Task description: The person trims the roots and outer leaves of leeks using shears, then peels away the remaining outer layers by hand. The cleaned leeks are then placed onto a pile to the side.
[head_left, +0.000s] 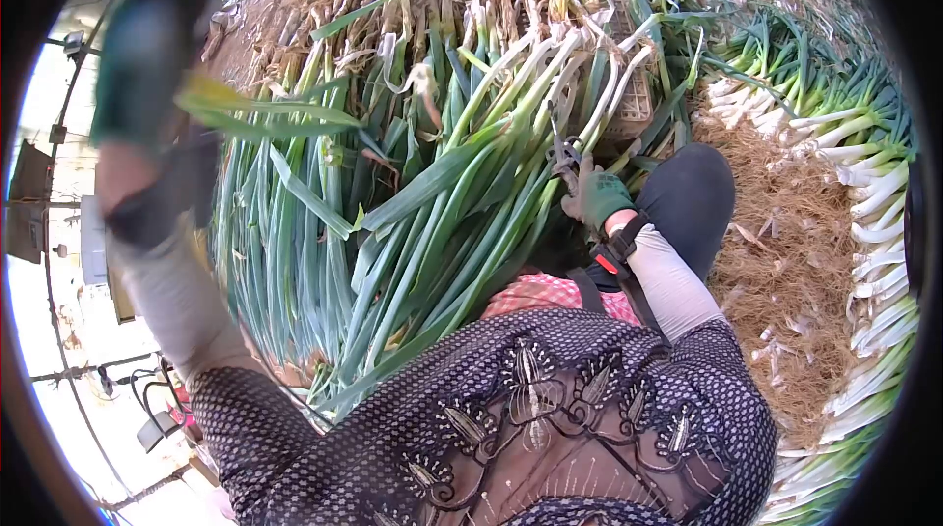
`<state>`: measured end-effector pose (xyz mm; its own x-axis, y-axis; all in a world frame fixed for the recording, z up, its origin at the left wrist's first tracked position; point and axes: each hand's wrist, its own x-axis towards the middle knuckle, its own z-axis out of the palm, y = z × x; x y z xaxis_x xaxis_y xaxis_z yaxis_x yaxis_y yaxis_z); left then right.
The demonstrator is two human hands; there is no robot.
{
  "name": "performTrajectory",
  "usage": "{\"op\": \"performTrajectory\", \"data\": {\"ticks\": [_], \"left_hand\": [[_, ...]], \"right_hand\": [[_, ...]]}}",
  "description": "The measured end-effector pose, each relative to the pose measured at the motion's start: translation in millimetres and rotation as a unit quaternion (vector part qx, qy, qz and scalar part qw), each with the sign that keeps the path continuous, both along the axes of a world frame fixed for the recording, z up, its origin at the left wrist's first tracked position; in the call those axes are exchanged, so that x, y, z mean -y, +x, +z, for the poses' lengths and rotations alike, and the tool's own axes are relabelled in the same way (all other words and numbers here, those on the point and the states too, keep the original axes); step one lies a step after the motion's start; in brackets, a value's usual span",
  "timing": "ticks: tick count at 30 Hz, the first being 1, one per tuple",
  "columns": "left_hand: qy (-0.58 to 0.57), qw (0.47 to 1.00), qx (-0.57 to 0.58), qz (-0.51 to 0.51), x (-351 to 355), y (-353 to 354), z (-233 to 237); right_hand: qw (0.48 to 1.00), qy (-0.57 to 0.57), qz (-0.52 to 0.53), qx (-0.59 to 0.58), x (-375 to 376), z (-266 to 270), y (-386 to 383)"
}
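Note:
My right hand (597,198), in a green glove, is closed around the handles of small shears (565,151). The shears' blades point up among the pale stems of a heap of leeks (432,202). High at the left, my left hand (147,64) is raised and smeared by motion, also in a green glove. A yellow-green leek leaf (265,113) juts out from beside its palm, and the fingers seem closed on it. Long green leaves of the heap hang down toward my lap, with the dry roots at the far side.
A light plastic crate (634,99) stands partly hidden behind the leeks. On the right, trimmed white leeks (874,202) lie in a curved row around a mat of brown roots (786,280). My bent knee (697,187) is close beside my right hand. A metal frame (59,231) runs along the left.

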<state>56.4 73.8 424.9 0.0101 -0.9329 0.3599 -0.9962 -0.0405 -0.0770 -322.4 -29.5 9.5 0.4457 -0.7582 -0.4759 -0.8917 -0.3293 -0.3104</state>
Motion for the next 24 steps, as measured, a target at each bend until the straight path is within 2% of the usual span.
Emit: {"op": "performTrajectory", "data": {"ticks": [2, 3, 4, 5, 6, 7, 8, 10, 11, 12, 13, 14, 15, 16, 18, 19, 21, 24], "left_hand": [[0.089, 0.977, -0.143, 0.130, 43.7, -63.5, -56.4], [0.101, 0.991, -0.084, 0.026, 77.3, -28.6, -117.6], [0.204, 0.944, -0.249, 0.072, 88.5, -38.6, -146.0], [0.300, 0.857, -0.403, 0.114, 99.7, -60.5, -169.4], [0.299, 0.836, -0.435, 0.151, 105.2, -74.5, -192.9], [0.256, 0.795, -0.530, 0.148, 117.8, -69.7, -245.9], [0.309, 0.908, -0.259, 0.110, 127.5, -66.7, -279.6], [0.382, 0.915, -0.131, -0.004, 125.1, -64.0, -316.7], [0.414, 0.906, -0.065, -0.058, 118.2, -60.3, -332.2], [0.433, 0.830, -0.345, 0.068, 107.2, -56.4, -351.3], [0.353, 0.700, -0.585, 0.207, 96.2, -52.7, -370.0], [0.370, 0.732, -0.552, 0.148, 83.0, -53.3, -362.9], [0.367, 0.752, -0.529, 0.139, 73.0, -56.7, -364.2], [0.362, 0.772, -0.507, 0.130, 65.6, -61.9, -367.1], [0.323, 0.870, -0.370, 0.032, 51.7, -85.0, -350.0], [0.309, 0.896, -0.317, 0.034, 48.6, -99.3, -351.7], [0.324, 0.919, -0.223, 0.020, 47.1, -124.3, -342.9], [0.274, 0.949, -0.145, 0.050, 49.4, -142.8, -363.7]], "right_hand": [[0.998, 0.033, -0.017, 0.056, 4.0, 10.3, -0.7], [0.995, 0.049, -0.028, 0.083, 5.1, 12.9, -2.9], [0.992, 0.047, -0.031, 0.111, 4.9, 12.7, -4.8], [0.989, 0.047, -0.033, 0.140, 3.7, 10.9, -5.6], [0.984, 0.045, -0.035, 0.169, 3.5, 8.4, -6.6], [0.970, 0.074, -0.035, 0.227, 3.2, 3.8, -9.3], [0.968, 0.064, -0.029, 0.243, 0.2, -2.9, -11.6], [0.961, 0.045, -0.018, 0.273, -9.6, -14.2, -15.7], [0.956, 0.112, -0.046, 0.267, -14.4, 2.8, -17.9], [0.944, 0.143, -0.071, 0.290, -18.4, 3.1, -21.2], [0.928, 0.173, -0.096, 0.315, -21.3, 1.9, -24.4], [0.910, 0.204, -0.120, 0.339, -27.1, 16.3, -21.8], [0.878, 0.275, -0.164, 0.355, -32.5, 33.9, -24.5], [0.865, 0.292, -0.174, 0.369, -35.1, 37.8, -26.5], [0.839, 0.323, -0.191, 0.393, -38.6, 43.2, -28.2], [0.848, 0.321, -0.183, 0.381, -39.7, 51.8, -28.0], [0.836, 0.335, -0.182, 0.395, -40.7, 57.5, -26.0], [0.840, 0.321, -0.177, 0.400, -33.1, 56.2, -25.4]]}}
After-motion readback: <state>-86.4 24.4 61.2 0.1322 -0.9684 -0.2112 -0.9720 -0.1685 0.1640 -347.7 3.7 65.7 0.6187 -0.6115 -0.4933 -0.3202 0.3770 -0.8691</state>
